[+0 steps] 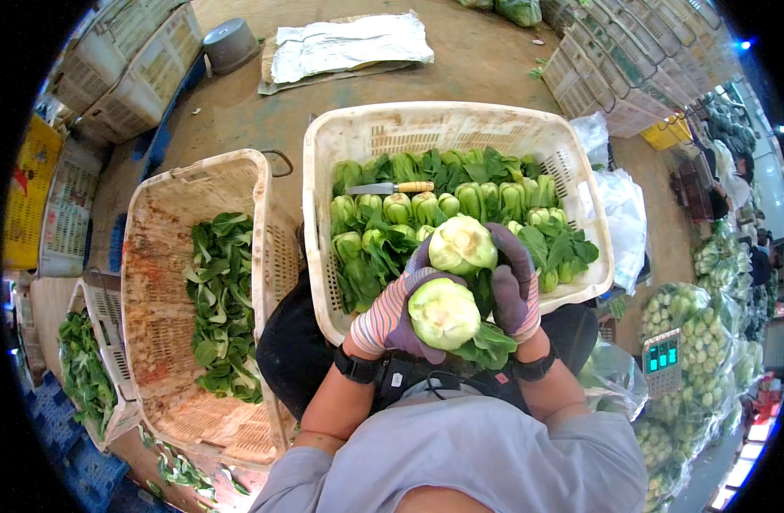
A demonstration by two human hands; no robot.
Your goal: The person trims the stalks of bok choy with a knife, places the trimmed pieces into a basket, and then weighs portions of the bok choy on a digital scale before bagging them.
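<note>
Two heads of bok choy are between my gloved hands, their pale cut bases facing up. My left hand [385,315], in a striped, purple-palmed glove, is wrapped round the lower bok choy [444,314]. Fingers of my right hand [517,286], in a matching glove, curl against the side of the upper bok choy [463,245]. Leaves hang below the lower head, and part of the grip is hidden. Both hands are over the near side of a white crate [313,256] holding rows of bok choy [398,208]. A wooden-handled knife [390,187] lies across those rows.
A stained crate [157,342] with loose leaves [221,299] stands at my left, a smaller leafy crate [110,342] beyond it. Stacked crates [631,64] rise far right. Bagged vegetables [691,342] and a scale display [662,352] are at right; a grey tub [229,44] stands far left.
</note>
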